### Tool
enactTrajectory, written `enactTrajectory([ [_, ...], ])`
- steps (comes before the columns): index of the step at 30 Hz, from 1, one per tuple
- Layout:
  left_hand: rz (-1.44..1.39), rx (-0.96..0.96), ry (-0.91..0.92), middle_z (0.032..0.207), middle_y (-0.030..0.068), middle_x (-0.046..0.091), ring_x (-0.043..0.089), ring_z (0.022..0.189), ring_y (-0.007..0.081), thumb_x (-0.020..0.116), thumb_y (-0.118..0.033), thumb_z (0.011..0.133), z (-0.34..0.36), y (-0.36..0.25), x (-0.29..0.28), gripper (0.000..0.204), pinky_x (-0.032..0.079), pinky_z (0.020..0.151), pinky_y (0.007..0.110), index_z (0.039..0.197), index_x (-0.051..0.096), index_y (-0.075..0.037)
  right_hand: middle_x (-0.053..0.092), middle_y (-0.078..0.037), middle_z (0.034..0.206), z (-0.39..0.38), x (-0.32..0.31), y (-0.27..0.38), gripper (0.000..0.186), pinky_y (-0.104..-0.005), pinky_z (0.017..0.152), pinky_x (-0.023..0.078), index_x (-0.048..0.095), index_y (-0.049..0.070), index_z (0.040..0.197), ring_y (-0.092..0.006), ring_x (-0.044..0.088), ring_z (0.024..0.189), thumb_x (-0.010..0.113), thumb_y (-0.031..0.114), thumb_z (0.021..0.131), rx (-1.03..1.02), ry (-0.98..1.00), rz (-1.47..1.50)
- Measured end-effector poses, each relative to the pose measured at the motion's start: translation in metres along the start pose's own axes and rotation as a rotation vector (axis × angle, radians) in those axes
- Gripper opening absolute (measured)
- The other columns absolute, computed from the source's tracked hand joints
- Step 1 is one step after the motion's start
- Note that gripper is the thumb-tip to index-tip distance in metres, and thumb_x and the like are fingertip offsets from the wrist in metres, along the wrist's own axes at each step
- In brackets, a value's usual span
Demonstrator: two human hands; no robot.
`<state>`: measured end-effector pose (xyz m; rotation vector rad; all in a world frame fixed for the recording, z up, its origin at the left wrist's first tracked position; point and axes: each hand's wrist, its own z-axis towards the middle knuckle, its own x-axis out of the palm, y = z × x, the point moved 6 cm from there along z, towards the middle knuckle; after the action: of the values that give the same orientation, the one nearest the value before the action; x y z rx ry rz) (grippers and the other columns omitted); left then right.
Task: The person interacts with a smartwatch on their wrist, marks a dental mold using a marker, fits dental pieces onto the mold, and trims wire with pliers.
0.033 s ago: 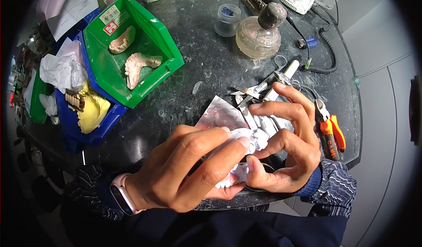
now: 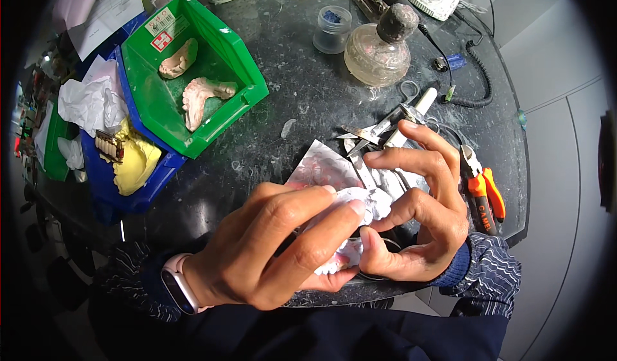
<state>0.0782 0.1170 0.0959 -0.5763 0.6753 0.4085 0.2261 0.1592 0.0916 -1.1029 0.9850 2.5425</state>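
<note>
Just above the near edge of the worktop [image 2: 276, 152], the left hand [image 2: 257, 252] grasps a white dental model [image 2: 378, 205], while the right hand [image 2: 427, 223] pinches its right side with thumb and index finger. Beyond lie a stained sheet [image 2: 320, 162], orange-handled pliers [image 2: 477, 186] and scissors [image 2: 385, 126]. Farther, a green bin [image 2: 250, 96] holds pinkish casts [image 2: 200, 99]; a glass bottle [image 2: 373, 62] stands beside a clear jar [image 2: 331, 38].

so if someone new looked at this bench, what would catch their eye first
Probably the white dental model at the lower middle, held between the left hand and right hand and partly hidden by the fingers. Next, perhaps, the bright green bin at upper left with two pinkish dental casts inside, then the orange-handled cutters lying right of the right hand.
</note>
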Motion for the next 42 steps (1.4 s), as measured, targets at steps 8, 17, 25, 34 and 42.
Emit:
enactTrajectory([
  [8,0.009,0.003,0.017,0.106,0.0135,0.057,0.060,0.090,0.0228,0.080,-0.020,0.069,0.000,0.000,-0.001,0.053,0.054,0.074,0.034,0.110,0.059,0.005,0.064,-0.019,0.106,0.001,0.001,-0.002,0.019,-0.0526,0.103,0.030,0.058,0.010,0.062,-0.0409,0.046,0.120,0.073,0.021,0.066,0.000,0.006,0.024],
  [17,-0.009,-0.011,0.028,0.101,0.0138,0.057,0.060,0.086,0.0237,0.076,-0.022,0.074,0.002,0.004,-0.001,0.049,0.053,0.071,0.032,0.109,0.059,0.007,0.062,-0.022,0.108,0.003,-0.002,-0.001,0.018,-0.0530,0.103,0.029,0.056,0.009,0.066,-0.0416,0.046,0.119,0.070,0.021,0.065,0.000,0.019,0.053],
  [25,0.038,0.035,-0.021,0.095,0.0108,0.056,0.059,0.076,0.0239,0.068,-0.026,0.082,-0.001,0.006,0.010,0.038,0.052,0.066,0.031,0.104,0.061,0.004,0.065,-0.002,0.095,-0.032,-0.010,0.014,0.050,-0.0568,0.104,0.031,0.042,0.011,0.091,-0.0289,0.047,0.112,0.069,0.048,0.073,-0.318,-0.389,-0.104],
  [34,0.012,0.073,-0.142,0.090,0.0123,0.048,0.055,0.084,0.0252,0.064,-0.020,0.071,-0.004,0.006,0.010,0.046,0.050,0.075,0.032,0.105,0.052,0.008,0.069,0.016,0.083,-0.078,0.016,0.045,0.023,-0.0623,0.110,0.008,0.042,0.022,0.097,-0.0112,0.039,0.125,0.054,0.039,0.086,-0.857,-0.376,-0.295],
  [42,0.170,0.113,-0.203,0.100,0.0166,0.052,0.055,0.094,0.0255,0.061,-0.016,0.070,-0.013,0.005,0.011,0.041,0.050,0.080,0.030,0.102,0.055,0.009,0.070,0.018,0.082,-0.041,0.048,0.093,0.011,-0.0507,0.113,0.001,0.042,0.025,0.101,-0.0095,0.038,0.123,0.045,0.033,0.094,-1.046,-0.249,-0.319],
])
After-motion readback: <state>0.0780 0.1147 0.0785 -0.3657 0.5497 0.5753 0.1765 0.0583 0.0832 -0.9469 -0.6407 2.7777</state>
